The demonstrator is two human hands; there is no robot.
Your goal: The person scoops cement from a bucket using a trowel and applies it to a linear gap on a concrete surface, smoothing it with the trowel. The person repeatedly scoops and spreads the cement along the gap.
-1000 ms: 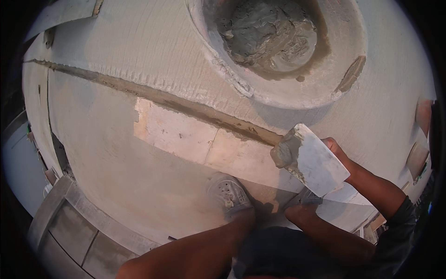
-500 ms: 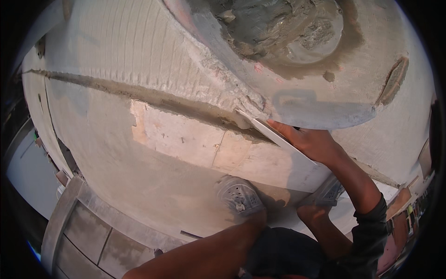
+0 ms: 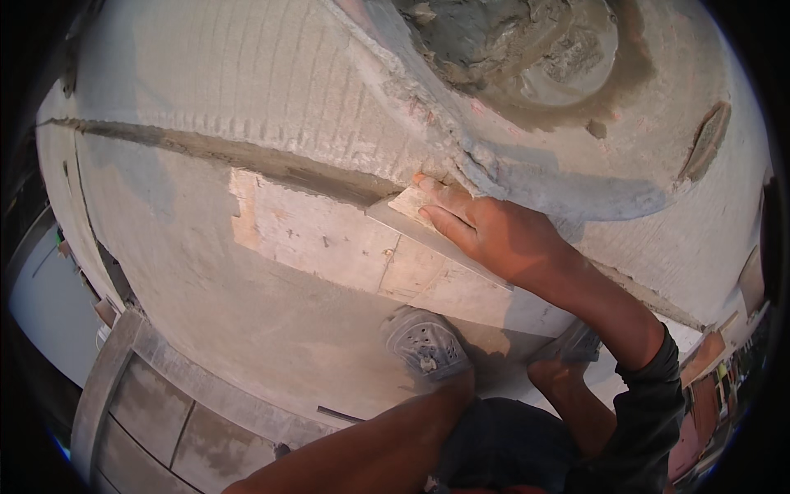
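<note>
Item: grey shoe, planted on the floor's near edge. Left hand: not in view.

Item: right hand, fingers flat and pressed together on a trowel blade. The blade lies at the grout seam, long axis along the seam, just below the pan's near rim.

Item: mortar pan, far edge of the floor; holds wet grey mortar.
</note>
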